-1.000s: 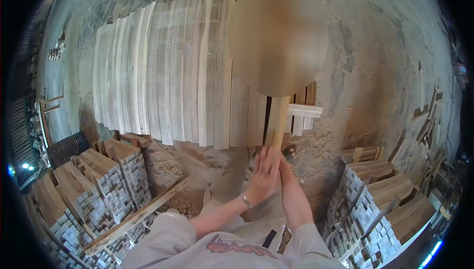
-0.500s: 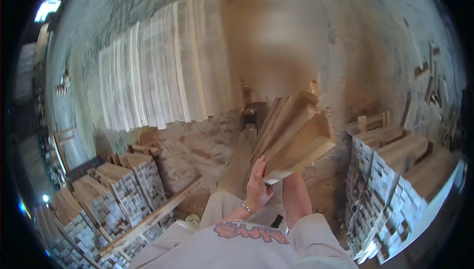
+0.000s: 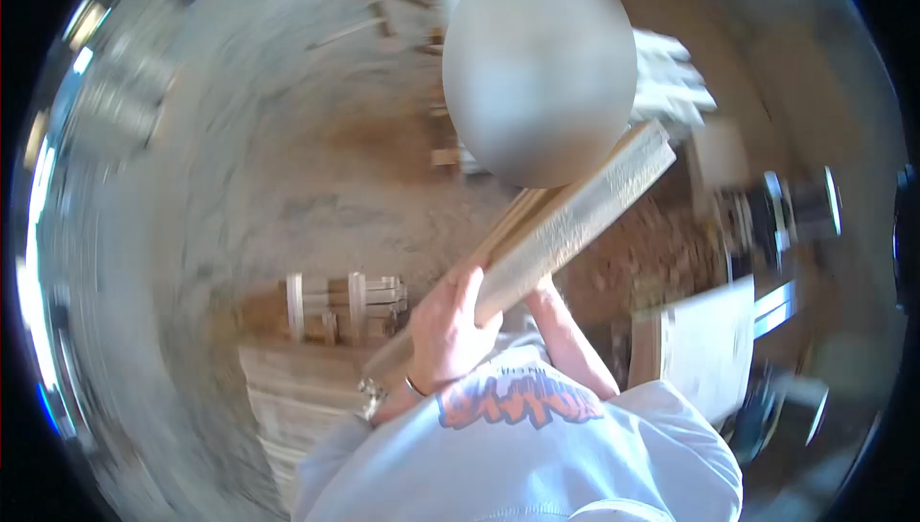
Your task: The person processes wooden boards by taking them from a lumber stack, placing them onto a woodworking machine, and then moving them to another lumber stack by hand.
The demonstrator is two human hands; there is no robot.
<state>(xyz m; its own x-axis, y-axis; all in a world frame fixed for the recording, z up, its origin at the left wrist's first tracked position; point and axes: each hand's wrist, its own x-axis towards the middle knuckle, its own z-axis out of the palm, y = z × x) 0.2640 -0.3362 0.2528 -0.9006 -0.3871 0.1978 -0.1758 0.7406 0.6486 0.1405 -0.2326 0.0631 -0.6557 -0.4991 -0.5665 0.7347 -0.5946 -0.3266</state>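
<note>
Several wooden boards are bundled together in front of my body, slanting up and to the right. My left hand is wrapped round their near left side, its thumb lying against the top board. From the right, my right hand reaches beneath the bundle and carries it. The boards cover most of its fingers. A blurred oval patch hides part of the view just beyond the far end of the bundle.
Stacked timber stands at lower left, with a slatted wooden piece behind it. To the right is a pale-topped block. Pale boards lie farther off, and wood scraps are scattered on the dusty floor.
My body has turned away from the row of upright boards and side stacks, so a different part of the floor shows. The bundle has come along in my hands.
</note>
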